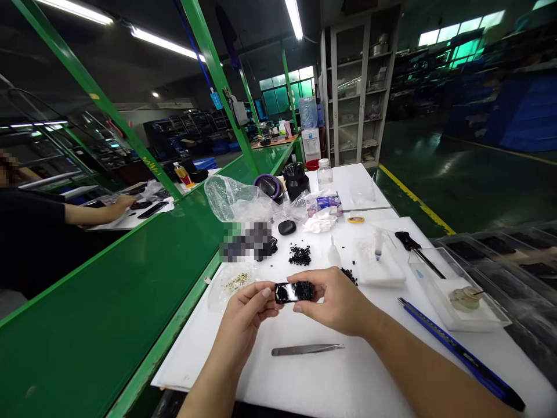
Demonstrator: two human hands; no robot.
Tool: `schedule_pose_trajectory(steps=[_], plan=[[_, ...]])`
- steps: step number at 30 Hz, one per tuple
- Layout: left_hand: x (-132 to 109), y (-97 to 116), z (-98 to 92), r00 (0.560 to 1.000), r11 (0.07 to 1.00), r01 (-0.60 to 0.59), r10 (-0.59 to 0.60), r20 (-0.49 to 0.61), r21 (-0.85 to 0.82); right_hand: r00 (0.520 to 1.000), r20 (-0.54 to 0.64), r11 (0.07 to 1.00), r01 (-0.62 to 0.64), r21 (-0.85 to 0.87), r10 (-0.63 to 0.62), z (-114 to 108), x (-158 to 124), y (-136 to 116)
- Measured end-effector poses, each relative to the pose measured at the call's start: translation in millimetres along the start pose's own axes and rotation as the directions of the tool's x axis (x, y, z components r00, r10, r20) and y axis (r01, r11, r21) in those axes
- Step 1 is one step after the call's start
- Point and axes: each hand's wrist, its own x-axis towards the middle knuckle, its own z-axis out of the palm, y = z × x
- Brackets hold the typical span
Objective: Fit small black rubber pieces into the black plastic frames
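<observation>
Between both hands is a small black glossy plastic part (294, 292), roughly oblong, with a bright reflection across its middle. My left hand (251, 307) pinches its left end with thumb and fingers. At the right end, my right hand (333, 299) grips it the same way. Metal tweezers (307, 349) lie on the white work surface just below the hands. Beyond the part is a pile of tiny black pieces (300, 254); more black pieces (349, 276) are partly hidden behind my right hand. A clear bag with small gold-coloured pieces (237, 282) lies left of my left hand.
A blue utility knife (461, 351) and a clear tray (461, 290) holding a small jar are at right. A syringe (378, 244) stands on a white block. Tissues (322, 219) and a plastic bag (237, 200) lie farther back. Across the green conveyor (108, 313), another person works at left.
</observation>
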Motion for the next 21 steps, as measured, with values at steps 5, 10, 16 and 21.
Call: schedule_pose_trajectory(steps=[5, 10, 16, 21], plan=[[1, 1, 2.8, 1.000, 0.999, -0.013, 0.014, -0.026, 0.044, 1.000, 0.006, 0.999, 0.030, -0.032, -0.030, -1, 0, -1], [3, -5, 4.7, 0.998, 0.994, -0.036, 0.041, -0.046, 0.101, 1.000, 0.002, 1.000, 0.021, -0.005, -0.021, 0, 0, 0], [1, -8, 5.7, 0.997, 0.993, -0.043, 0.050, -0.064, 0.113, 1.000, 0.019, 1.000, -0.004, 0.005, 0.004, -1, 0, -1], [-6, -5, 9.7, 0.994, 0.994, -0.065, 0.073, -0.083, 0.092, 0.999, 0.037, 1.000, -0.004, 0.001, 0.004, -3, -1, -3]])
